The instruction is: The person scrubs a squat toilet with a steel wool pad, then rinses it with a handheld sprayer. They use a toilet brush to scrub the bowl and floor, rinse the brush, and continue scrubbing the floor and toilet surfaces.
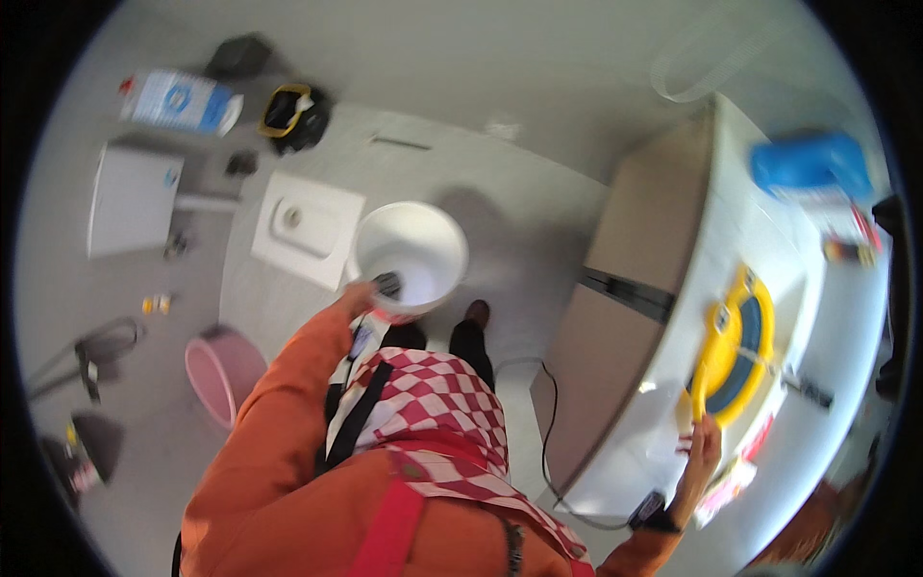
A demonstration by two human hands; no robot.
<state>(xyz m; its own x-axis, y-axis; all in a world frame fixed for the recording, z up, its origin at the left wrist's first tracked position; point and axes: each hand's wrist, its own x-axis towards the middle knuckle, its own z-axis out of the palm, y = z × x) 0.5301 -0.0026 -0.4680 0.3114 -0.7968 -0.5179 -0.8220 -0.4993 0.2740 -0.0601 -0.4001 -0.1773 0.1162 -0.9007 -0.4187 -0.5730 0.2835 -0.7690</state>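
Note:
In front of my legs is a white bucket (445, 245), its mouth facing up. My left hand (359, 297) is closed at the near left side of its rim. Beside those fingers, against the inside of the bucket, shows a small dark grey ribbed piece (387, 285); whether it belongs to the bucket is unclear. On the right, my right hand (706, 445) has its fingers closed on the near end of a yellow basin (710, 370) with a blue-grey bottom. This basin lies tilted over the sink in the white countertop (745, 226), below the tap (808, 389).
A squat toilet (308, 229) is set in the floor left of the bucket. Nearer stands a pink basin (231, 375). A black-lined bin (298, 117) sits in the far left corner. Blue bottle (812, 165) on the counter; black cable (548, 423) hangs by the cabinet (615, 337).

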